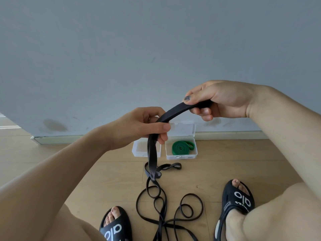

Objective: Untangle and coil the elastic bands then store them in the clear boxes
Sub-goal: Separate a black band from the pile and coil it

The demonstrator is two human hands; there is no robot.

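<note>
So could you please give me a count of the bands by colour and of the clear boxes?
Black bands, the tangle gripped by left hand and right hand: cannot tell how many
Green bands, coiled: 1
Clear boxes: 2
Total countable: 3

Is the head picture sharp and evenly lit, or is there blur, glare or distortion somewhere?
Head view: light is soft and even, with no strong shadows or glare. The wide lens bends the skirting line and stretches the forearms at the edges. The black band, both hands and the green band in its clear box look fairly sharp, only slightly soft.
</note>
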